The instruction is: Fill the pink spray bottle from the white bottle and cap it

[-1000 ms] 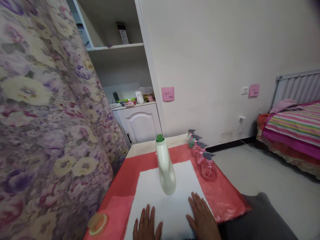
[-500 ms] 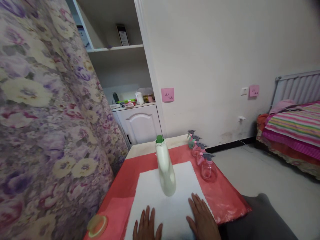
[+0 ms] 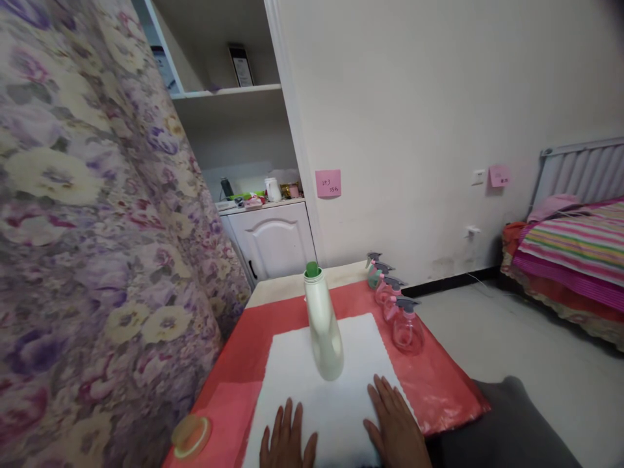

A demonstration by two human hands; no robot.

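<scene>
Head view: I see both hands flat on the white cloth (image 3: 322, 364), palms down, fingers spread, no grip on anything. The left hand (image 3: 286, 443) lies at the cloth's near edge; the right hand (image 3: 397, 429) lies at its right edge, half on the red cover (image 3: 439, 383) of the surface. Between and just beyond them stands the white bottle (image 3: 323, 328), upright on the cloth with a green cap, apart from both hands. To its right, three pink sprayers (image 3: 407, 328) stand in a row on the red cover, with a green one behind. A yellow lid (image 3: 191, 435) sits at the near left corner. Flowered curtain (image 3: 97, 227) on my left, striped bed (image 3: 570, 250) far right.
</scene>
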